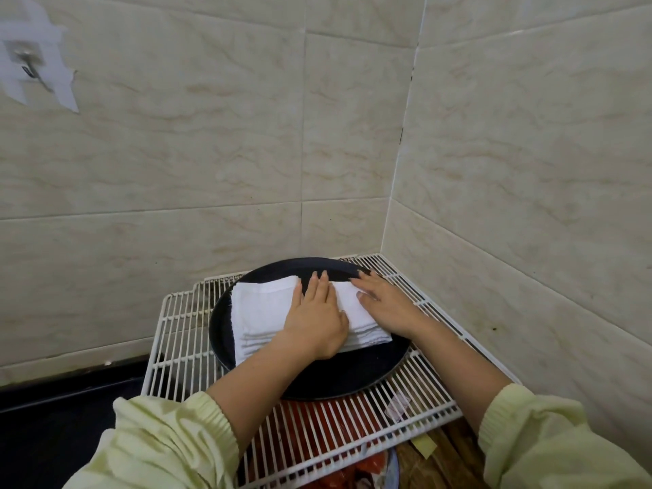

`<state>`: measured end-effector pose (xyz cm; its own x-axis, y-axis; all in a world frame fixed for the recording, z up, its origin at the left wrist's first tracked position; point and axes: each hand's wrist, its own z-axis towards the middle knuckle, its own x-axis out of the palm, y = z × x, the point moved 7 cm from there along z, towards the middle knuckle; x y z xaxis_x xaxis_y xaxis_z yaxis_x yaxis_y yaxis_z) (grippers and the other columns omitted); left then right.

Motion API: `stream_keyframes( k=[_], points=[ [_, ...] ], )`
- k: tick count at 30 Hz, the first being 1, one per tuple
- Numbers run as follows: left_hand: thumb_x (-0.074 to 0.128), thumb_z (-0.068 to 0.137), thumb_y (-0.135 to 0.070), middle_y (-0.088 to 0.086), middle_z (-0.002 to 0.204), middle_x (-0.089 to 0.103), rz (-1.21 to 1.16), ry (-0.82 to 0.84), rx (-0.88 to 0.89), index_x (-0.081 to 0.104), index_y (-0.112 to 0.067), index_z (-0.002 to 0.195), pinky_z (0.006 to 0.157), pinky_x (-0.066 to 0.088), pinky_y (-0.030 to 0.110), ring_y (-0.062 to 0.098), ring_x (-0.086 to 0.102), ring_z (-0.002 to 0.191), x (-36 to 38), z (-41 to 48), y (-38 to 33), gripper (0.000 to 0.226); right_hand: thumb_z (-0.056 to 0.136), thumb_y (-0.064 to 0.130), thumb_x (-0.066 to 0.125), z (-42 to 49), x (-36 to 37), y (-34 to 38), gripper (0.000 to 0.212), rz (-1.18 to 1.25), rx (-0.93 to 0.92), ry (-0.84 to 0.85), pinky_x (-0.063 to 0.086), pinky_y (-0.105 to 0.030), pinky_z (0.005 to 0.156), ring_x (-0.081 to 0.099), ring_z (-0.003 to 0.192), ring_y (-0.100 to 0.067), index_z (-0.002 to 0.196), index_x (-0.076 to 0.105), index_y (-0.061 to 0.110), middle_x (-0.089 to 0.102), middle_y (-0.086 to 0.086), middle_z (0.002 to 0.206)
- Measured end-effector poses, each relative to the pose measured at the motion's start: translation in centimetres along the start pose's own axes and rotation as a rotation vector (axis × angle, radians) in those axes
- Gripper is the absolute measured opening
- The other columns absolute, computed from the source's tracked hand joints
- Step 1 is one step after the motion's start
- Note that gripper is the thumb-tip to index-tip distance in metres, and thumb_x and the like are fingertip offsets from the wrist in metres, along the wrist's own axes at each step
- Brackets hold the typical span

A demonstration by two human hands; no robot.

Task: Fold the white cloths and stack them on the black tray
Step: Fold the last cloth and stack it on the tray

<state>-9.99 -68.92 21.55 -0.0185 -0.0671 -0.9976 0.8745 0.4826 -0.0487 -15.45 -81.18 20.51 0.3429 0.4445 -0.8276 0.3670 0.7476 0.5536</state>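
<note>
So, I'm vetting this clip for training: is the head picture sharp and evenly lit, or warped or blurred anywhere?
Head view: soft, even light, no glare; tile lines and the wire rack bow from the wide angle; the white cloths on the black tray are sharp, layers visible; the wall hook, top left, looks smeared.

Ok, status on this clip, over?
Left hand and right hand flat, pressing stack of folded white cloths. Stack on round black tray atop white wire rack. Nothing obstructing.

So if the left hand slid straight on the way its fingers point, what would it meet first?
Probably the far rim of the black tray: the left hand lies flat on the folded cloths, fingertips past their far edge.
</note>
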Motion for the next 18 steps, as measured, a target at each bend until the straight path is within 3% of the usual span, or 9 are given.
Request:
stream_keyframes(
  k=[3,7,10,12,15,18],
  points=[
    [0.018,0.103,-0.037,0.013,0.161,-0.006,0.002,-0.059,0.028,0.004,-0.001,0.152,0.118,-0.012,0.043,0.024,-0.011,0.149,-0.5,-0.9,-0.3,0.063,0.1,0.017,0.046,0.4,-0.6,0.0,0.041,0.189,0.029,-0.035,0.017,-0.036,0.12,0.023,0.146,-0.017,0.141,0.048,0.013,0.037,-0.002,0.153],
    [0.022,0.101,-0.05,0.007,0.162,-0.001,0.025,-0.18,0.21,0.009,-0.007,0.153,0.12,-0.013,0.038,0.019,-0.011,0.149,-1.3,-2.6,-1.6,0.069,0.097,0.014,0.051,2.2,-3.1,1.0,0.029,0.494,0.072,-0.12,0.039,-0.039,0.11,0.058,0.12,-0.022,0.121,0.066,0.006,0.064,-0.007,0.126],
    [0.03,0.095,-0.061,0.008,0.162,-0.001,0.125,-0.212,0.245,0.007,-0.008,0.153,0.116,-0.017,0.039,0.02,-0.011,0.149,-1.2,-3.5,-1.4,0.082,0.094,0.025,0.054,4.3,-3.0,1.7,0.024,0.49,0.114,-0.045,0.041,-0.042,0.107,0.065,0.107,-0.023,0.087,0.075,0.016,0.073,-0.007,0.104],
    [0.036,0.093,-0.061,0.011,0.162,0.001,0.169,-0.223,0.228,0.008,-0.007,0.153,0.114,-0.019,0.039,0.022,-0.007,0.149,-0.9,-3.7,-0.9,0.086,0.098,0.035,0.047,5.2,-1.7,1.9,0.034,0.403,0.164,0.075,0.039,-0.039,0.108,0.065,0.106,-0.021,0.084,0.073,0.017,0.072,-0.005,0.103],
    [0.048,0.09,-0.058,0.014,0.159,0.02,0.16,-0.233,0.231,0.024,-0.009,0.151,0.118,-0.009,0.042,0.025,0.011,0.149,-0.7,-3.8,-0.7,0.081,0.1,0.046,0.035,5.7,-0.4,2.2,0.053,0.23,0.219,0.215,0.043,-0.034,0.101,0.064,0.103,-0.022,0.1,0.074,0.011,0.07,-0.003,0.106],
    [0.067,0.075,-0.061,0.012,0.132,0.058,0.223,-0.217,0.203,0.059,-0.013,0.126,0.114,0.013,0.044,0.025,0.05,0.129,-0.5,-3.9,-0.6,0.07,0.1,0.05,0.035,6.0,0.2,2.5,0.061,0.194,0.231,0.281,0.047,-0.038,0.096,0.067,0.099,-0.028,0.098,0.075,0.005,0.073,-0.01,0.104]
  ],
)
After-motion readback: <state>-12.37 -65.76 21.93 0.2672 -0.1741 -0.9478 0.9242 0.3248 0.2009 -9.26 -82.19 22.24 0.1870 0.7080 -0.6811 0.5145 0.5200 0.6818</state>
